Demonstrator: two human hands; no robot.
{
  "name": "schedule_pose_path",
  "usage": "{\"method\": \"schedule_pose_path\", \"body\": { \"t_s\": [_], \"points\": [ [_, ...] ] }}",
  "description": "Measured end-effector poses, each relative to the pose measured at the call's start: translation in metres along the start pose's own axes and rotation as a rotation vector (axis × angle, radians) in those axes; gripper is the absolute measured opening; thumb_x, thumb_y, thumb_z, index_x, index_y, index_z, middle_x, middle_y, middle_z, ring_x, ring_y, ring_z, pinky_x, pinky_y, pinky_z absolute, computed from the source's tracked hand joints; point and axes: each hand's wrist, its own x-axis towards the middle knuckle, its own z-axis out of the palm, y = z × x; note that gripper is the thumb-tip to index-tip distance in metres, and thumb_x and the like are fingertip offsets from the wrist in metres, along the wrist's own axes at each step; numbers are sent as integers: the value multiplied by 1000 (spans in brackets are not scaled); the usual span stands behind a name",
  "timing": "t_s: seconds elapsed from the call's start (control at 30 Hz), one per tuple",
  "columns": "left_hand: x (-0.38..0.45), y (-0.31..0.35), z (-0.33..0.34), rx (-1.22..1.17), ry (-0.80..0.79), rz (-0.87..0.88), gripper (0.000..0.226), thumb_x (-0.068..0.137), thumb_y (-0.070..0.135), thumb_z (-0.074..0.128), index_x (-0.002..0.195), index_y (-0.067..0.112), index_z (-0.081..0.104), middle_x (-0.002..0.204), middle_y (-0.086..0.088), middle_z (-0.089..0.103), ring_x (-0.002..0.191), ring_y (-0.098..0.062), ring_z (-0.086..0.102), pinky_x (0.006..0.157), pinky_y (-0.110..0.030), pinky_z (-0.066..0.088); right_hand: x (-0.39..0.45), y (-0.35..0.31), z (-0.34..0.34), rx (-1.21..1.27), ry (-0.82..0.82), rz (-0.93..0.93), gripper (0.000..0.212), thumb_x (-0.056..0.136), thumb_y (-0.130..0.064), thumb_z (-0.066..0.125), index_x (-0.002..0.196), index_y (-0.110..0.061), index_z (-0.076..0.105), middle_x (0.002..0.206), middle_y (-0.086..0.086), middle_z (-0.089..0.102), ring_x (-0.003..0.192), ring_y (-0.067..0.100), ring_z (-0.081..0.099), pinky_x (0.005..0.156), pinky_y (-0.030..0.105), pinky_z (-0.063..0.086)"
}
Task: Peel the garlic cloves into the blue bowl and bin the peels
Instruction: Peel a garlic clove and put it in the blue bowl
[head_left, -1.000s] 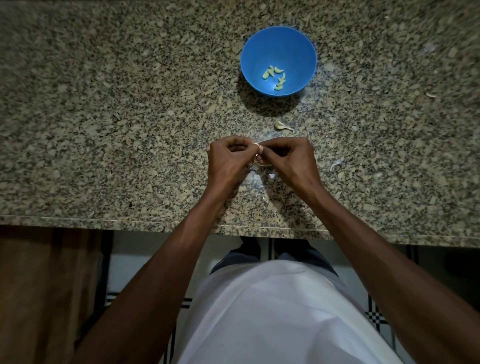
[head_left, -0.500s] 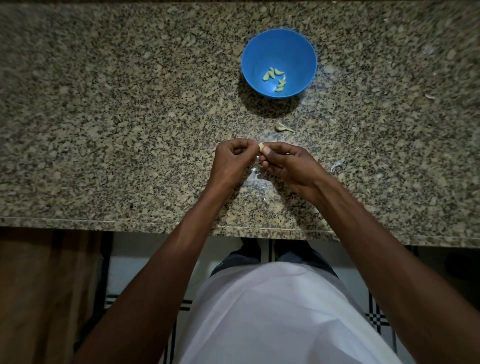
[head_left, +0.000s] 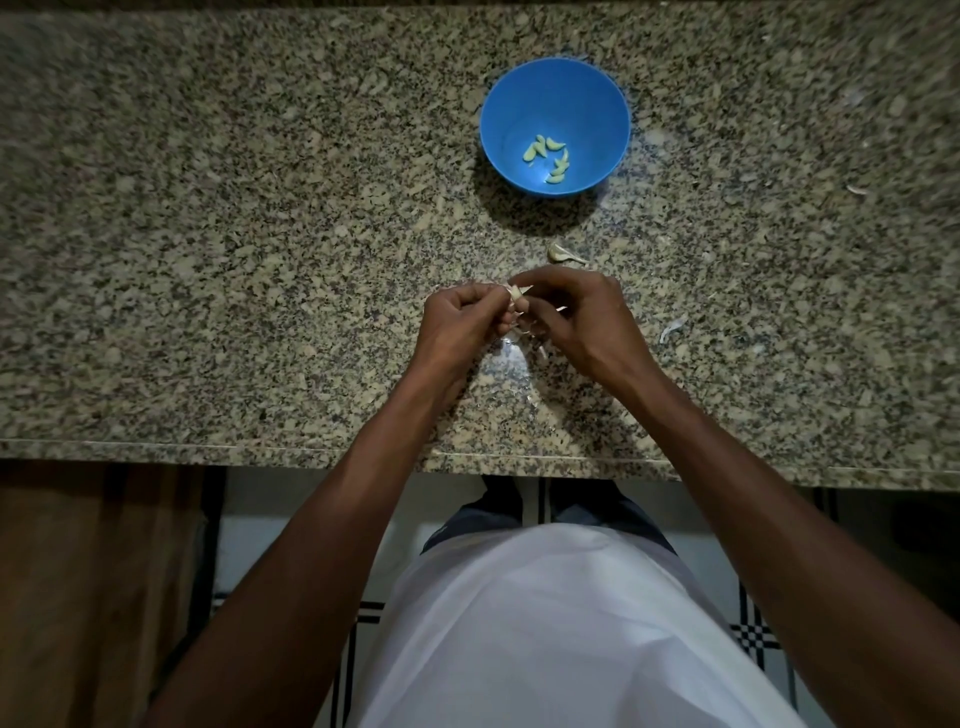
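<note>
Left hand (head_left: 460, 325) and right hand (head_left: 582, 317) pinch a garlic clove (head_left: 518, 294).

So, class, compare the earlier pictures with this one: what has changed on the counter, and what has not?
Little has changed. Both hands, the left hand and right hand, stay pinched on the same garlic clove, working its skin; the right fingers have shifted slightly around it. Nothing was let go. The blue bowl with its peeled cloves, the loose clove and the peel scraps lie as before.
</note>
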Motion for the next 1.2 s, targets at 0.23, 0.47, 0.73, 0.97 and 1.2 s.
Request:
{"method": "schedule_pose_path", "body": {
  "t_s": [0.23,0.47,0.73,0.97,1.2],
  "points": [
    [0,-1,-1,-14,22,6,12,87,10,71,91,2,78,87,-13,73,71,-10,61,73,-25,56,3,-2,1,179,-5,133,13,93,-10,77,106,-9,73,94,6,78,85,18,78,76,41,67],
    [-3,1,-4,-26,56,-16,13,94,11,67,97,2,76,82,-8,71,71,-13,62,65,-22,54,0,-1,1,380,2,196,20,92,-7,78,108,1,70,101,17,77,92,32,77,80,47,66],
    [-8,-11,-20,188,258,-56,7,86,8,76,92,11,76,87,-11,78,77,-22,75,73,-35,64,-2,12,-4,537,17,346,23,94,-6,75,115,1,70,119,19,72,103,36,75,91,57,62],
    [-10,-9,-11,356,271,-1,15,81,-2,79,90,11,76,87,-1,77,79,-14,76,65,-23,62,-4,13,-3,638,-10,418,31,100,-3,66,131,-1,67,111,17,74,87,19,71,100,62,55],
    [-12,-2,-8,282,187,176,16,96,17,73,111,15,78,91,-1,79,76,-8,74,58,-17,54,-5,13,-4,644,1,382,27,99,-3,67,127,-5,69,111,16,77,95,23,75,87,41,64]
  ]
}}
